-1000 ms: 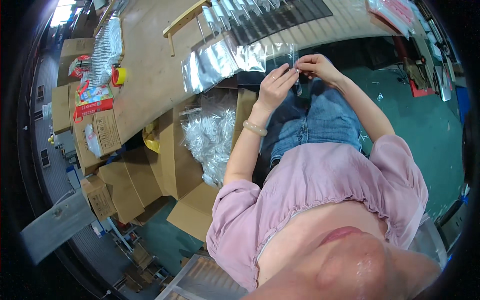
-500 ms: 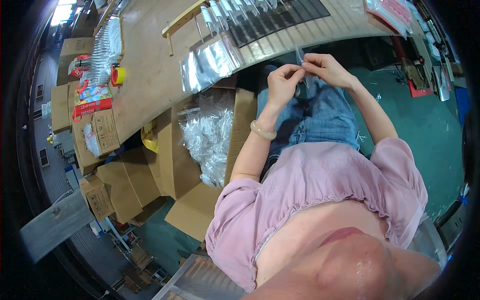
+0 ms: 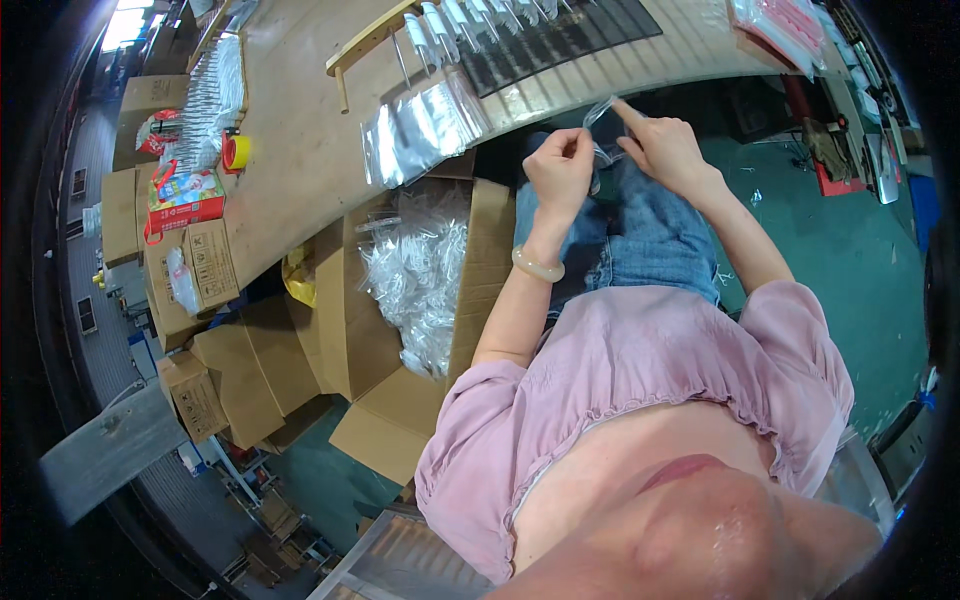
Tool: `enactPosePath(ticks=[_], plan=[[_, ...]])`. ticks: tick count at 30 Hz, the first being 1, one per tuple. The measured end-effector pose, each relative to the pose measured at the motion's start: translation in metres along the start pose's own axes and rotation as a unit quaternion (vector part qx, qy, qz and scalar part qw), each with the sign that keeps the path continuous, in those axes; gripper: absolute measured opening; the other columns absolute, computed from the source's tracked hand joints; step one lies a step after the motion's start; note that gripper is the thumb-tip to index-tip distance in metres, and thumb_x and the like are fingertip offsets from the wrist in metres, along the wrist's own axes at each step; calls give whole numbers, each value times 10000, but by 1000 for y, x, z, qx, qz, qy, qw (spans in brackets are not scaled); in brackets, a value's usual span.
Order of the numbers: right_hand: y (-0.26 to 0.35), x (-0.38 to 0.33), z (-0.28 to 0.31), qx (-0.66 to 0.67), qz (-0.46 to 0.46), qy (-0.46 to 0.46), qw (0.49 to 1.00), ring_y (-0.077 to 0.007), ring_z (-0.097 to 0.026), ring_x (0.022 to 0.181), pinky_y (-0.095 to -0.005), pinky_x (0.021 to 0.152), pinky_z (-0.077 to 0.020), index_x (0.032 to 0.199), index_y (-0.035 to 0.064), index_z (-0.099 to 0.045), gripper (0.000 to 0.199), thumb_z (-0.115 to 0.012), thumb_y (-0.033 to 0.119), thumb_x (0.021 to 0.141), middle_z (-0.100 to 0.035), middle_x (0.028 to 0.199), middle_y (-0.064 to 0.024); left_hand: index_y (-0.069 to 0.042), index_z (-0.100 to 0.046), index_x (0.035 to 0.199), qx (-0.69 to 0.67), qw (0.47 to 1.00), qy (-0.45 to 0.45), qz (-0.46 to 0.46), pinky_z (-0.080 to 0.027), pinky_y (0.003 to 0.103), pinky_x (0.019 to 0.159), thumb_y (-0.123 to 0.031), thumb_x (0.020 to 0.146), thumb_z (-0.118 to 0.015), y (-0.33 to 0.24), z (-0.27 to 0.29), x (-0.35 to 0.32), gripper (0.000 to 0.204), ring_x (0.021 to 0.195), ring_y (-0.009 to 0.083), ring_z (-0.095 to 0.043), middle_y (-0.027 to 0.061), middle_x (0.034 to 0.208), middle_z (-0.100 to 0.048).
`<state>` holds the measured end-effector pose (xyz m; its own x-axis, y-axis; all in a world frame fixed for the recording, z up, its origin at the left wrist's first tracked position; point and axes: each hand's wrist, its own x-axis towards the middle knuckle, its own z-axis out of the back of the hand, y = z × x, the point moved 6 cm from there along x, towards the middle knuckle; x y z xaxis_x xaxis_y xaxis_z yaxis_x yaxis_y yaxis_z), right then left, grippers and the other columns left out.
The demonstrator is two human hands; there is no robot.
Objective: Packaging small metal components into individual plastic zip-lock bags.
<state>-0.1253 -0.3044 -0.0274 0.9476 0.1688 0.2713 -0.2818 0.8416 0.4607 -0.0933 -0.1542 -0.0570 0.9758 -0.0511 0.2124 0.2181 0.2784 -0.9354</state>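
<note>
Above my lap, just off the table's near edge, a small clear plastic bag (image 3: 602, 118) is curved between my two hands. My left hand (image 3: 560, 172), with a pale bangle on its wrist, is closed in a pinch at the bag's left side. My right hand (image 3: 664, 152) is at the bag's right side, its index finger stretched along the top of the plastic and its thumb lower down. The lower part of the bag is partly hidden by my fingers.
On the table (image 3: 300, 100), a stack of flat clear bags (image 3: 425, 135) overhangs the edge near a wooden rack (image 3: 370, 38) of white-handled metal rods and a dark mat (image 3: 560, 50). Below, an open carton (image 3: 480, 270) holds bagged items (image 3: 415, 270). Pink packets (image 3: 778, 32) lie far right.
My hands have moved apart slightly. The right index finger has straightened out of its pinch, and the plastic bag has gone from a narrow upright strip to a curved, wider shape.
</note>
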Motion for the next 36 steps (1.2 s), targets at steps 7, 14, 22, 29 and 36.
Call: enactPosePath(ticks=[7,14,22,29,36], plan=[[-58,63,-33,323,-96,-159,928,-128,-611,915,-286,802,-484,1303,39,-454,581,-719,212,816,-641,1023,-76,6,-700,788,82,996,-33,-24,-469,217,545,-114,800,-670,16,34,3,125,559,63,-596,37,608,-652],[-47,183,-37,355,6,-401,845,-163,-575,991,-290,861,-452,1250,15,-471,509,-695,193,830,-594,1143,-80,6,-693,820,35,999,-10,26,-460,207,548,-105,807,-672,23,51,-14,114,576,51,-585,29,622,-645],[-68,200,-58,333,-87,-379,859,-197,-612,968,-309,851,-469,1170,12,-524,463,-712,180,782,-644,1044,-111,7,-686,868,31,999,-36,27,-448,202,545,-81,815,-672,29,73,-18,105,586,36,-558,11,636,-628],[-51,144,-26,314,-72,-302,897,-157,-617,942,-288,820,-480,1176,5,-528,429,-688,147,804,-644,1064,-66,-10,-688,891,57,997,-45,-27,-455,217,545,-79,820,-654,25,80,-1,105,571,53,-562,39,631,-629],[15,25,-8,473,-99,-267,834,-202,-622,865,-300,770,-475,1038,16,-626,280,-661,126,783,-650,934,-87,-60,-690,877,173,969,-11,-175,-498,307,553,-114,811,-632,-2,61,12,103,582,245,-639,146,690,-638]])
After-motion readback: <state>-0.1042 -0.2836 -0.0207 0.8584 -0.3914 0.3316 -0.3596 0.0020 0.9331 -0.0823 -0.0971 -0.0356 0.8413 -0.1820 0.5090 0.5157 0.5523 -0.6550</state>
